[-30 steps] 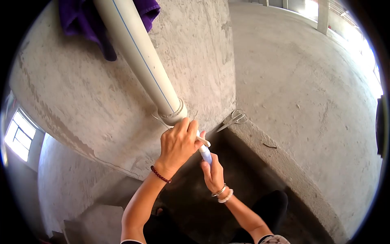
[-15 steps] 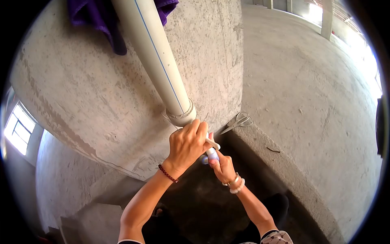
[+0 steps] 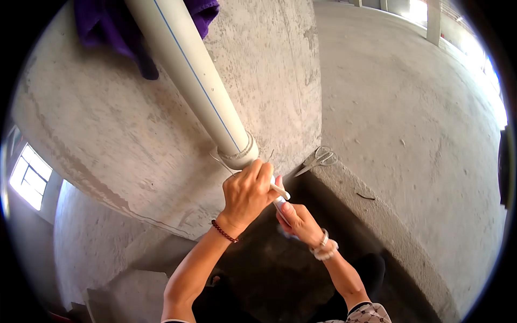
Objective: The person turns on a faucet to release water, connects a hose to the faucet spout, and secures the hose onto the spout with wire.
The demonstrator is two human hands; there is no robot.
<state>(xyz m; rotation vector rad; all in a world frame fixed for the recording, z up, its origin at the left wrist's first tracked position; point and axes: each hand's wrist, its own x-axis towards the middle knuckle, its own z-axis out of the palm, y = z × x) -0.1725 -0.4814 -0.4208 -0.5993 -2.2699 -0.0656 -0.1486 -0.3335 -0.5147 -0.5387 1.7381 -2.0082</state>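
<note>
My left hand is closed just below the collar of a cream pipe with a blue stripe. A short white stick-like piece pokes out from its fingers. Lower right, my right hand is closed on a whitish-lilac strip, which runs up towards the left hand. Something pale and blurred hangs under the right fingers; its kind cannot be made out. Thin wires stick out beside the pipe collar. What lies inside the left fist is hidden.
Scissors lie on the corner of a concrete ledge, with a short dark twig-like piece farther along. Behind the pipe stands a concrete column. A purple cloth hangs behind the pipe. A dark recess lies below my hands.
My right hand has moved slightly down and right, its fingers now wrapped further over the strip. The left hand stays nearly where it was. The view has shifted a little.
</note>
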